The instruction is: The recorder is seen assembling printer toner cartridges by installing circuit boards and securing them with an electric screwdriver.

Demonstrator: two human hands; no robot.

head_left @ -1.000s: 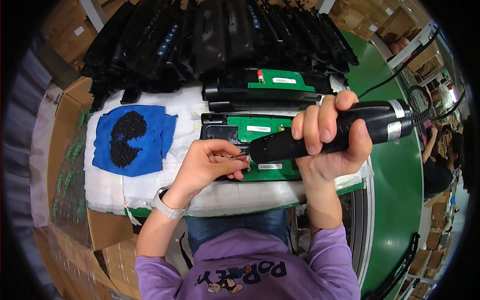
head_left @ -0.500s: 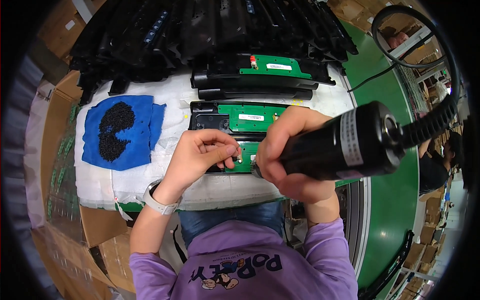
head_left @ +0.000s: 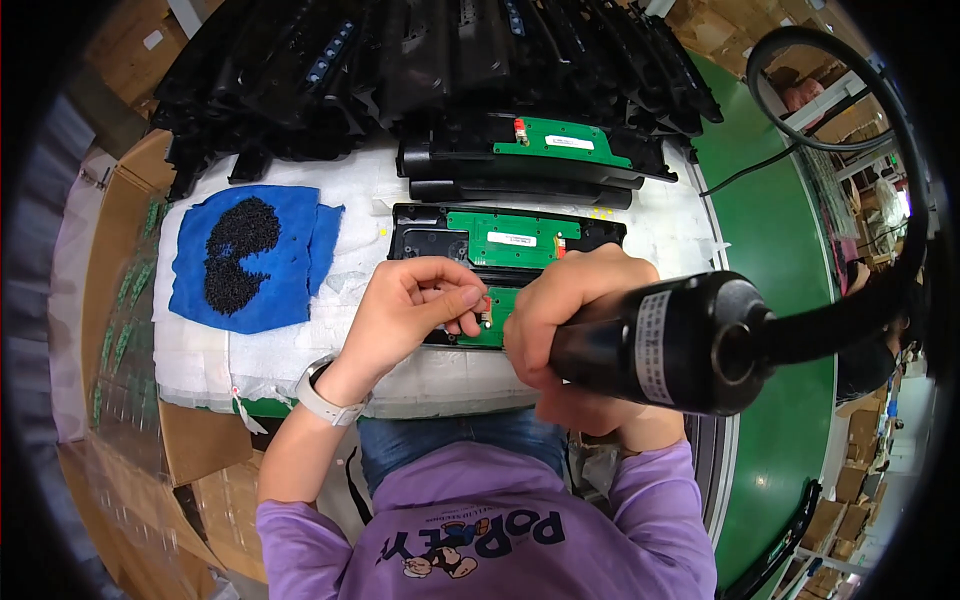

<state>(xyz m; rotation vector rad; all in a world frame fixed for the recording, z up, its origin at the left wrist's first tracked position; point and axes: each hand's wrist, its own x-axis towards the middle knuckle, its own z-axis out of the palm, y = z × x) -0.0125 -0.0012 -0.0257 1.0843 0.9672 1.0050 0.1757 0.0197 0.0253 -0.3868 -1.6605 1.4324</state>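
Observation:
My right hand (head_left: 570,305) is wrapped round a black electric screwdriver (head_left: 615,345), its cable running off to the right. The tool's tip is hidden behind the hand, over the near green circuit board (head_left: 500,335). That board sits in a black plastic housing, partly covered by my hands. My left hand (head_left: 410,305) has thumb and fingertips pinched together beside the board's red connector (head_left: 487,305). What the pinch holds, if anything, is too small to make out. Just beyond lies a second housing (head_left: 425,240) with its own green board (head_left: 490,252).
A blue cloth (head_left: 300,290) at the left bears heaps of small black screws (head_left: 240,232). Farther back is another housing with a green board (head_left: 570,142), before a large pile of black housings (head_left: 420,60). A green surface (head_left: 760,240) runs along the right.
The screwdriver's rear end has swung down and slightly left, with my right hand turning along with it. My left hand keeps its pinch by the connector. The whole view has shifted slightly.

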